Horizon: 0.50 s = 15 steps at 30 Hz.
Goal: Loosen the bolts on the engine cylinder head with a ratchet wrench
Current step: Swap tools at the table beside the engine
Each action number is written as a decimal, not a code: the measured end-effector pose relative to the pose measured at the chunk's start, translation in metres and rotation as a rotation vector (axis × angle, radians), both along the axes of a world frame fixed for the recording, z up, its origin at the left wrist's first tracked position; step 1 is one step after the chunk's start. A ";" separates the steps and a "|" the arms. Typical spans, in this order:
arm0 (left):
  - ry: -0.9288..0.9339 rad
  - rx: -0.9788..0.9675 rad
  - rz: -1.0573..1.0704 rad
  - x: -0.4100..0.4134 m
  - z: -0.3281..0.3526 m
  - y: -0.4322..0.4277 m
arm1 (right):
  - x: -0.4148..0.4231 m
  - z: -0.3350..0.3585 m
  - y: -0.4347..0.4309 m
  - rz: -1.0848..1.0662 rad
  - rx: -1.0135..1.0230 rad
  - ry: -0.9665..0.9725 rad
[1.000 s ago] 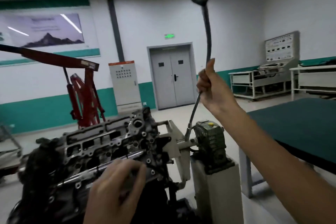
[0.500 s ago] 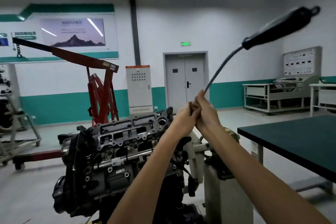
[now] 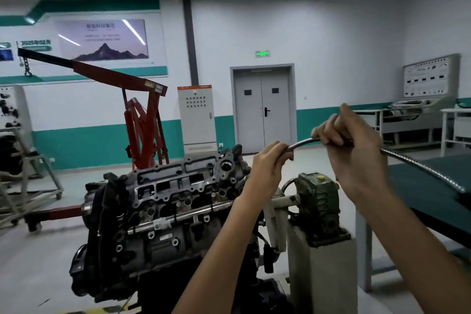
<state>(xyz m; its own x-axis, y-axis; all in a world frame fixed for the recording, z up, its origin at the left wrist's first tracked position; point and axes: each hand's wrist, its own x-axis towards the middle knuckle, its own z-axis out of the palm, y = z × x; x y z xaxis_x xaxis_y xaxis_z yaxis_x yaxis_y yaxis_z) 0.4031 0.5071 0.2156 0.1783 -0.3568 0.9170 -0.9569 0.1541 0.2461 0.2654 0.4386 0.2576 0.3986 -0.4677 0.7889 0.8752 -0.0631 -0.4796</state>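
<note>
Above the engine, both hands are clenched round the flexible wrench shaft [image 3: 303, 141]: the left hand [image 3: 270, 163] grips its near end in a fist, and the right hand [image 3: 349, 140] pinches it just further along, thumb up. The shaft's long axis runs left to right, about level between the two hands, then droops past the right hand over the green-topped table [image 3: 420, 186] towards the frame edge. The tool touches no part of the engine.

The cylinder head [image 3: 178, 181] lies below and to the left of both hands, with the left hand the nearer, almost over its right-hand end. By my reading, the end in the left fist must tip down and leftward to reach the head (whether a socket sits on that end is hidden by the fingers).

The shaft is bright, spiral-wound metal, ribbed and plainly bendable. The head is dull grey cast metal, blocky, with rectangular openings and many round bores. Beside it sits a chipped green gearbox [image 3: 318, 199].
</note>
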 end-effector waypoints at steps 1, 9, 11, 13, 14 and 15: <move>0.006 -0.006 0.012 0.000 -0.003 -0.001 | -0.003 -0.006 0.001 -0.040 -0.083 -0.001; 0.033 0.055 0.065 0.012 -0.041 -0.003 | 0.010 -0.054 0.005 -0.123 -0.090 0.023; 0.072 0.070 0.066 0.017 -0.052 -0.003 | 0.020 -0.064 0.008 -0.144 -0.085 0.046; 0.113 0.084 0.075 0.025 -0.059 -0.004 | 0.030 -0.071 0.013 -0.207 -0.120 0.068; 0.132 0.096 0.082 0.029 -0.061 -0.004 | 0.035 -0.073 0.016 -0.237 -0.130 0.080; 0.145 0.104 0.088 0.033 -0.063 -0.003 | 0.039 -0.075 0.018 -0.256 -0.127 0.088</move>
